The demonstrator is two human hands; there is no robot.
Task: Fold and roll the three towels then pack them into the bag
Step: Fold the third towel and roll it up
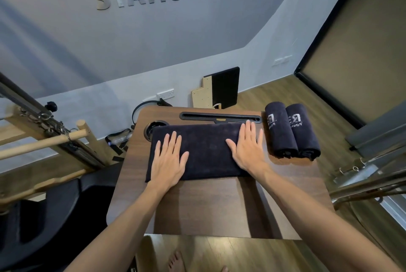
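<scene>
A dark navy towel (204, 151) lies folded into a long flat strip across the far half of the small wooden table (211, 205). My left hand (169, 162) presses flat on its left end, fingers straight and spread. My right hand (248, 146) presses flat on its right end. Two rolled dark towels (292, 131) with white lettering lie side by side, touching, at the table's right edge. A clear bag with black straps (118, 139) lies on the floor left of the table, partly hidden by it.
A black slot (219, 116) runs along the table's far edge and a round cup hole (154, 128) sits at the far left corner, partly under the towel. Wooden and metal exercise frames stand on the left (55, 137) and right (373, 168). A black seat (55, 212) is at lower left.
</scene>
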